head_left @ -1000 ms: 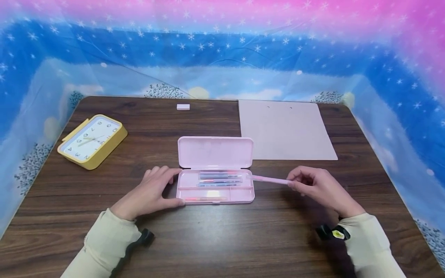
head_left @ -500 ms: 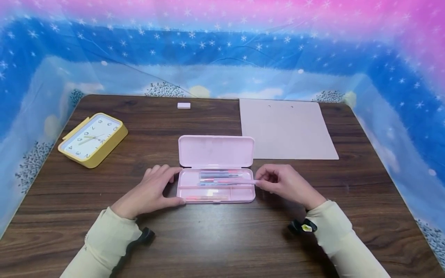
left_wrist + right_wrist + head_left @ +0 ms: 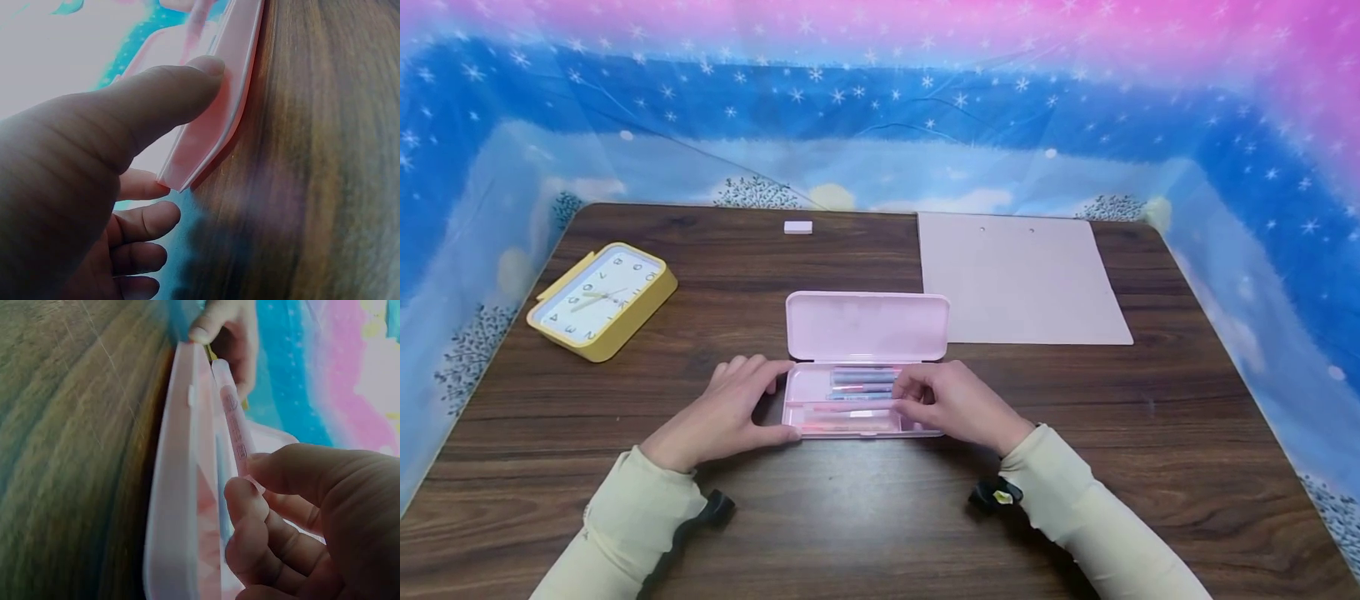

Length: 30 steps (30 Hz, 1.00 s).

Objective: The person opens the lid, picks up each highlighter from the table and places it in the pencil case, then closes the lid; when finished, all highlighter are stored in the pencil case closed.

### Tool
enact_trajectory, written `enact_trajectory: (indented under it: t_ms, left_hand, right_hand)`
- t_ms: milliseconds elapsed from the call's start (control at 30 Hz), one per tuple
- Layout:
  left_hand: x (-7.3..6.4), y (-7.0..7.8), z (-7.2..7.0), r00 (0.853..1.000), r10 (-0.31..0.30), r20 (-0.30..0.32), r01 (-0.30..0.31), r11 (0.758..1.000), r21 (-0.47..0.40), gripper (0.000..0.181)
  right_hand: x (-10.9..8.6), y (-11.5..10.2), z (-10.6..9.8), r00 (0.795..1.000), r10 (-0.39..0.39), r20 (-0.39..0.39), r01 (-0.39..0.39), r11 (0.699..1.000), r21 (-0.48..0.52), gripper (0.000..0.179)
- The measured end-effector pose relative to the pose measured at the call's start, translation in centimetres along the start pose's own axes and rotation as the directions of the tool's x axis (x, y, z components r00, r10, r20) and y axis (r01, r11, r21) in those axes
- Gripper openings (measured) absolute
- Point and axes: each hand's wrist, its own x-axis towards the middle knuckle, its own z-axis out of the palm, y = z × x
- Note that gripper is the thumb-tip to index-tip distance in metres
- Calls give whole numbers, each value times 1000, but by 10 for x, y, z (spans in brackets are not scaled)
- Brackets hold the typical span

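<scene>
A pink pencil case (image 3: 868, 327) lies on the table with its lid raised. My left hand (image 3: 718, 421) holds its left end, thumb at the front corner and index finger at the back corner. Between thumb and fingertips, my right hand (image 3: 962, 407) pinches a pink pen (image 3: 234, 422) by one end, above the case's front compartment. Several pens (image 3: 861, 377) lie in the back compartment, partly hidden by the right fingers. An orange-pink pen (image 3: 842, 427) rests along the front compartment.
A yellow alarm clock (image 3: 606, 304) lies face up at the left. A small white eraser (image 3: 798, 227) sits near the far edge. Behind the case on the right is a pale clipboard-sized sheet (image 3: 1022, 279). Patterned cloth (image 3: 865, 108) hangs around the table.
My right hand has moved left with the pink pen, from beside the case to over its front compartment. The left hand stays at the case's left end.
</scene>
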Motion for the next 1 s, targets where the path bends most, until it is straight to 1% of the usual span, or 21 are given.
enact_trajectory:
  t_ms: [167,467,667,833,900,1000]
  left_hand:
    - [0,-1,0,1000,2,0,-2,1000,-2,79]
    - [0,-2,0,1000,3,4,-3,1000,-11,80]
    - [0,-2,1,1000,5,1,-5,1000,-9,80]
    - [0,-2,1,1000,8,-1,-8,1000,-4,80]
    - [0,-2,1,1000,11,-1,-11,1000,-3,80]
    - [-1,-2,0,1000,8,1,-8,1000,-4,80]
  right_hand:
    - [5,-5,6,999,-31,15,31,999,11,6]
    - [7,-4,10,999,-29,13,30,999,-27,4]
    - [7,-3,10,999,-40,17,40,999,-10,3]
    - [5,-5,6,999,-27,22,27,999,23,3]
    - [4,-6,2,1000,-19,4,19,1000,15,4]
    - [2,-6,-5,999,-17,-49,16,1000,-21,6]
